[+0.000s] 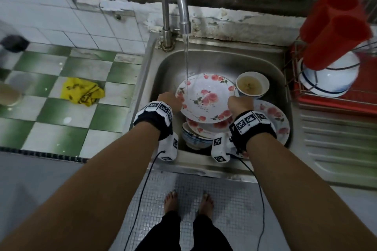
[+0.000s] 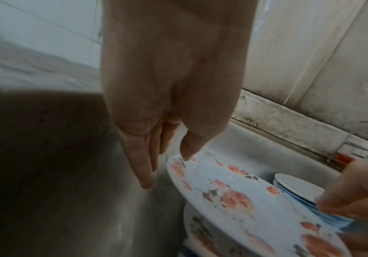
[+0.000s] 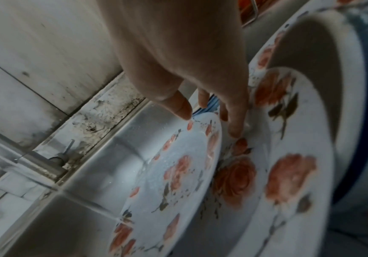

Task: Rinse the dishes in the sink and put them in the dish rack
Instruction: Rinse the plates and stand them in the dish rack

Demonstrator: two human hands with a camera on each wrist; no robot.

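Note:
A white plate with pink roses [image 1: 204, 98] [image 2: 233, 200] [image 3: 174, 173] is tilted over the steel sink [image 1: 224, 57], and water [image 1: 186, 63] from the faucet [image 1: 175, 2] runs onto it. My left hand [image 1: 173, 100] [image 2: 166, 170] pinches its left rim, thumb on top and fingers [image 2: 145, 173] below. On the right rim my right hand [image 1: 239, 104] [image 3: 209, 123] pinches the same way, its thumb [image 3: 184, 109] on the edge. Beneath lie more rose plates [image 1: 273, 118] and a blue-patterned bowl [image 1: 195, 136]. A bowl of brownish liquid [image 1: 252, 83] stands at the sink's back right.
The wire dish rack with a red base [image 1: 334, 100] stands right of the sink, holding a white bowl [image 1: 330, 75] and red cups [image 1: 334, 26]. A ribbed drainboard [image 1: 336, 140] lies in front of it. A yellow cloth [image 1: 82, 91] lies on the green-and-white tiled counter to the left.

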